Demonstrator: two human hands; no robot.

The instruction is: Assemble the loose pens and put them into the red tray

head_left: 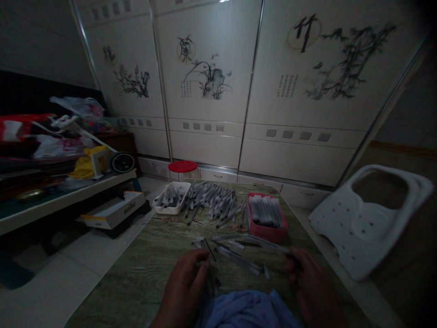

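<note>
My right hand (309, 278) is closed, its thumb and fingers pinching the end of a long translucent pen (269, 243) that points left across the table. My left hand (187, 282) is curled with thumb and forefinger close together. A thin dark stick (210, 251) shows by its fingertips; whether it is held I cannot tell. Between the hands lie several loose pens (239, 259) and a small clear cap (266, 272). Further back is a large heap of pens (213, 200). The picture is dim, so small parts are hard to make out.
A white basket (167, 210) of small pen parts stands back left on the table (136, 273), and a red basket (269, 232) full of pens back right. Blue cloth (249, 310) lies at the near edge. A red stool (183, 166) and a white plastic chair (362, 223) stand beyond.
</note>
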